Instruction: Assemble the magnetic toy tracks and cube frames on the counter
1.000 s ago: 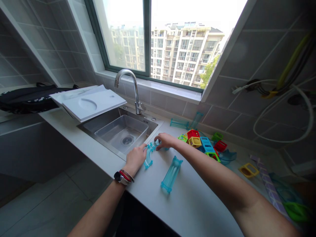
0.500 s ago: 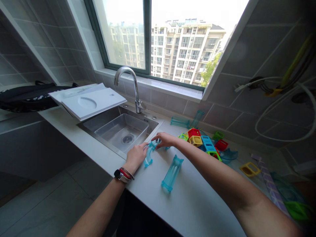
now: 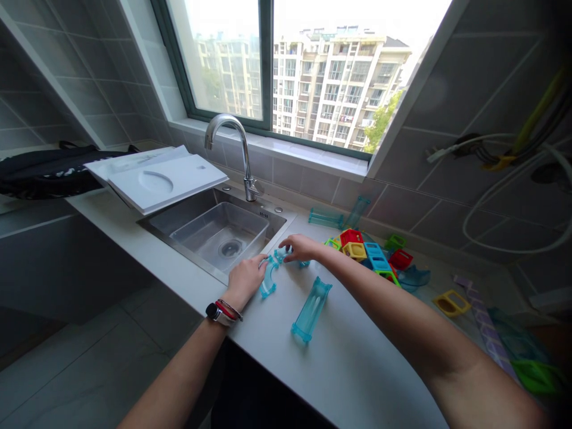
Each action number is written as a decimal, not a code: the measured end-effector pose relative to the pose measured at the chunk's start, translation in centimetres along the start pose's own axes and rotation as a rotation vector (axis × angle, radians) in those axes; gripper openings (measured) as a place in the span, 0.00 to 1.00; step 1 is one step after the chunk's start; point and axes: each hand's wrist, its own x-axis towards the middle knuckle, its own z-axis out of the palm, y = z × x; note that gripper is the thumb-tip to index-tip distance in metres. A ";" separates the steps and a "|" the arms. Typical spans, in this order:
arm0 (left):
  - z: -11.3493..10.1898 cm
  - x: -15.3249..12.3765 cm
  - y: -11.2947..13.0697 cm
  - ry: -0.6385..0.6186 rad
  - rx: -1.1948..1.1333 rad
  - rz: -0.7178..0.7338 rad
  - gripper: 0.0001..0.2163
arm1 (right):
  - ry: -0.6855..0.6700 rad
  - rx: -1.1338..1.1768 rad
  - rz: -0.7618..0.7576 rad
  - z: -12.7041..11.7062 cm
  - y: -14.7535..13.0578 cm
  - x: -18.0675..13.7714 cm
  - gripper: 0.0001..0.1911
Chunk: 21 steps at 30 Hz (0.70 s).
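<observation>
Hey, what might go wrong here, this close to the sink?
The curved blue piece by the left hand lies near the sink, so a slip might knock it in. The right forearm passes close to the colourful blocks and might bump them. The white stack overhangs the sink and might slide if nudged.

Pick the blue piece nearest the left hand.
The curved piece beside the sink; the straight trough lies clear of the left hand, others by the right hand or wall.

Curved teal piece held by left hand beside sink; adjoining teal piece part-covered by right hand; straight teal channel laid on counter, coloured blocks heaped beyond
</observation>
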 end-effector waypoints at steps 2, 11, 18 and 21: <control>0.0 0.0 0.0 0.001 -0.007 -0.002 0.18 | 0.033 -0.019 0.064 0.2 0.3 0.0 0.28; -0.2 -0.3 -0.1 -0.006 -0.030 0.020 0.18 | 0.141 -0.040 0.346 0.5 0.8 -0.5 0.32; -0.3 -0.4 -0.2 -0.002 -0.051 0.039 0.17 | 0.153 -0.039 0.381 0.6 0.0 -0.5 0.29; -0.2 -0.4 -0.4 0.024 -0.089 0.033 0.16 | 0.144 -0.033 0.338 0.4 -0.5 -0.6 0.27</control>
